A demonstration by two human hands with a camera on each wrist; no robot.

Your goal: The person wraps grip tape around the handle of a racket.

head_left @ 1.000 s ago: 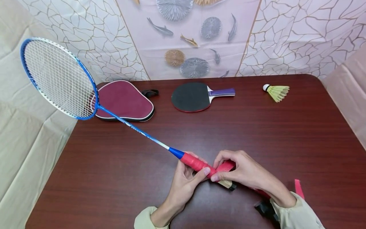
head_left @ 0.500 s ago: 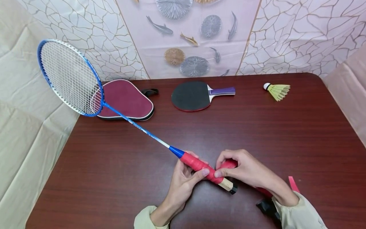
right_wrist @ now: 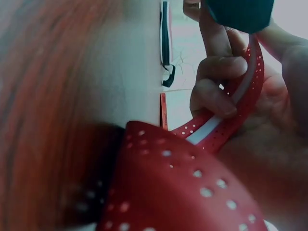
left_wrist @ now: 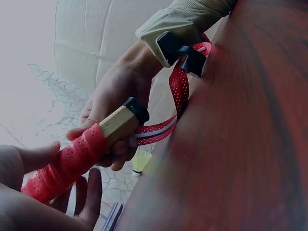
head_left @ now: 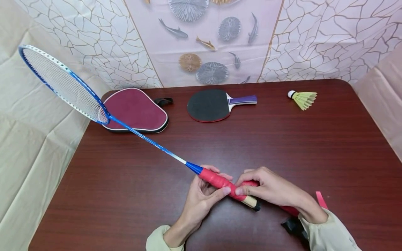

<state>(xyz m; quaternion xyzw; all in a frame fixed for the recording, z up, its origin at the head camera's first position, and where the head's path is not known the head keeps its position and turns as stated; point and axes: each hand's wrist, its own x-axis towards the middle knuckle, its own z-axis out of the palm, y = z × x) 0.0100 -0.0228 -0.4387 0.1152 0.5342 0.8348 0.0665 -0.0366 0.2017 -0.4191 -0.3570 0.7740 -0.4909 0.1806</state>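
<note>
A blue and white badminton racket [head_left: 147,139] slants from upper left to the hands, its handle wound in red perforated tape [head_left: 216,178]. My left hand [head_left: 198,205] grips the wrapped part, thumb on top. My right hand [head_left: 270,188] pinches the tape against the handle near its lower end. Bare wood [left_wrist: 118,126] and a black end cap [left_wrist: 136,109] show beyond the wrap in the left wrist view. From the right fingers the loose red strip [left_wrist: 179,91] loops past the right sleeve; in the right wrist view the strip [right_wrist: 178,178] fills the foreground.
Along the back of the brown table [head_left: 125,195] lie a maroon paddle case [head_left: 135,108], a black table tennis paddle [head_left: 208,105] and a yellow shuttlecock [head_left: 304,99]. A black object [head_left: 293,226] is beside the right sleeve. Patterned cloth [head_left: 207,42] hangs behind.
The racket has rolled about its shaft, its head looking narrower now. Over the last second the right hand's tape has come round the handle, uncovering the bare wood end. The left hand keeps its grip.
</note>
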